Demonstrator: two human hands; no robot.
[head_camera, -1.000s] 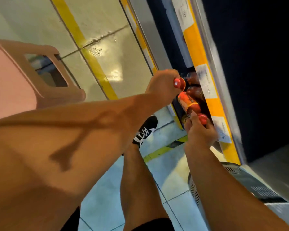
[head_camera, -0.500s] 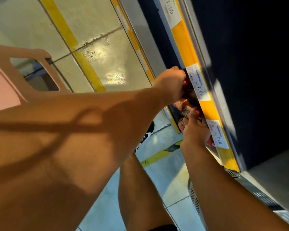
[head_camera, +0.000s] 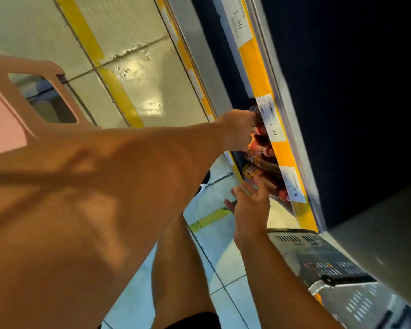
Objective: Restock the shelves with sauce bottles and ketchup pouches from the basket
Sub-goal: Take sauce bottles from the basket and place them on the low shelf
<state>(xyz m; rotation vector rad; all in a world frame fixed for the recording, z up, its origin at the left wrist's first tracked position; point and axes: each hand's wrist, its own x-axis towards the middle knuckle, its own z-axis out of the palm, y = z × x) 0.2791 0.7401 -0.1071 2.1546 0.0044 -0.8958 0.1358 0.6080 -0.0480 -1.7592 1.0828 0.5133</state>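
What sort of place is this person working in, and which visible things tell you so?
Most likely a shop aisle. Paper price tags sit along the yellow shelf edge strip, sauce bottles are packed in a row behind it, and a grey basket stands on the tiled floor.

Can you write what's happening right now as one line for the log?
left hand: reaching among sauce bottles on shelf | right hand: open beside bottles | basket: below
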